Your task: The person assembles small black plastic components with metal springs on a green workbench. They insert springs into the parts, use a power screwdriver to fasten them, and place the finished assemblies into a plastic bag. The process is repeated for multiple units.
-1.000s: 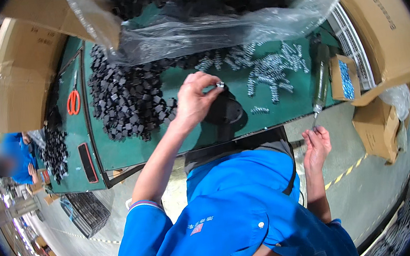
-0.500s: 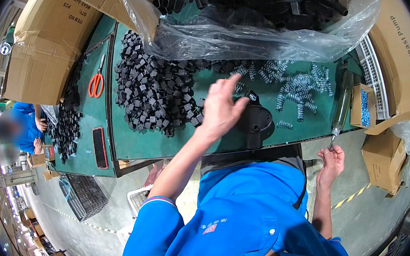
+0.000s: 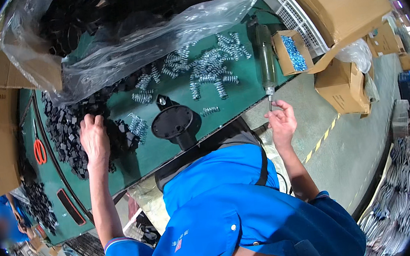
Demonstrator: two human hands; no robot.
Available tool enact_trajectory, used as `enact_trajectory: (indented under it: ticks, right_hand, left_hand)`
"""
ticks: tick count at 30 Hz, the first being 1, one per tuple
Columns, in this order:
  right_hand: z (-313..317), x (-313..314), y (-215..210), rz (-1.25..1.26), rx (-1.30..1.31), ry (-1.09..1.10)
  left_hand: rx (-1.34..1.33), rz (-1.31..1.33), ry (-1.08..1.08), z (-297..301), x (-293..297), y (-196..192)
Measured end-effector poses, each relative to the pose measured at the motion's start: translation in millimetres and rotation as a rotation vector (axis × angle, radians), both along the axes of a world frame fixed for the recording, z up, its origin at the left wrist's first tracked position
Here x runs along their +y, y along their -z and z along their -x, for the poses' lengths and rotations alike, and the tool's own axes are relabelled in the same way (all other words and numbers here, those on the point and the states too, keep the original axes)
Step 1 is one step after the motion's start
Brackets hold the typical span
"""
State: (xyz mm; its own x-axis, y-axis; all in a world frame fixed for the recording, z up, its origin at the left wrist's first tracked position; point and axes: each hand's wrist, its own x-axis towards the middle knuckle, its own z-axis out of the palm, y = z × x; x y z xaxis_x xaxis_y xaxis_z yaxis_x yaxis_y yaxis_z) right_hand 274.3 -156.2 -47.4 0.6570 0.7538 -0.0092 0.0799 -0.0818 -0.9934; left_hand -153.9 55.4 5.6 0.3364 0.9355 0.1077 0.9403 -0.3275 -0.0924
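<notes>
My left hand (image 3: pixel 94 140) lies palm down on a heap of small black plastic parts (image 3: pixel 66 131) on the green bench (image 3: pixel 241 93), fingers spread into the heap. My right hand (image 3: pixel 280 122) is off the bench's near edge, thumb and fingers pinched at the metal tip of a green electric screwdriver (image 3: pixel 265 55) that hangs point down. Whether a small screw is between the fingers is not visible. A round black fixture (image 3: pixel 173 122) on a stem stands between my hands. Loose metal springs (image 3: pixel 208 67) lie scattered behind it.
A clear plastic bag of black parts (image 3: pixel 118 31) sits at the bench's back. A small carton of blue screws (image 3: pixel 293 52) and larger cardboard boxes (image 3: pixel 338 6) stand to the right. Orange scissors (image 3: pixel 39 151) lie at the far left. Another person in blue (image 3: pixel 1 222) is at lower left.
My left hand has gone from above the black fixture leftward onto the heap of black parts. My right hand has risen to the screwdriver's tip. My head has turned, shifting the view.
</notes>
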Motion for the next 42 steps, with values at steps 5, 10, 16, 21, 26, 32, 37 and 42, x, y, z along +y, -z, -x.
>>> enact_trajectory:
  ticks: [5,10,16,21,26,32,37,42]
  right_hand:
    - [-3.7,-7.7,5.3,0.022,-0.068,-0.016]
    - [-5.7,-5.7,5.6,0.018,-0.139,-0.004]
    - [-7.4,1.8,-39.9,-0.034,-0.300,0.048]
    - [56.5,43.8,-104.0,-0.065,-0.230,-0.522]
    - [93.5,69.5,-111.2,-0.050,-0.327,-0.745]
    - [98.9,88.4,-108.1,-0.055,-0.365,-0.931]
    - [96.4,119.6,-89.6,-0.038,-0.287,-0.789]
    - [111.7,161.6,-76.4,0.061,-0.215,-0.736]
  left_hand:
    - [-0.416,0.008,-0.052,-26.8,-10.5,-22.5]
    - [-1.322,0.482,-0.110,-80.2,-52.4,-16.3]
    - [-1.413,0.668,0.089,-143.3,-101.2,-24.2]
    - [-1.494,0.415,0.177,-162.2,-113.0,-8.5]
    - [-1.523,0.317,0.193,-160.9,-116.1,0.9]
    - [-1.486,0.355,0.212,-153.1,-115.4,-1.7]
    - [-1.101,0.128,0.140,-133.3,-89.0,-23.5]
    - [-0.790,0.112,-0.092,-126.9,-66.6,-8.3]
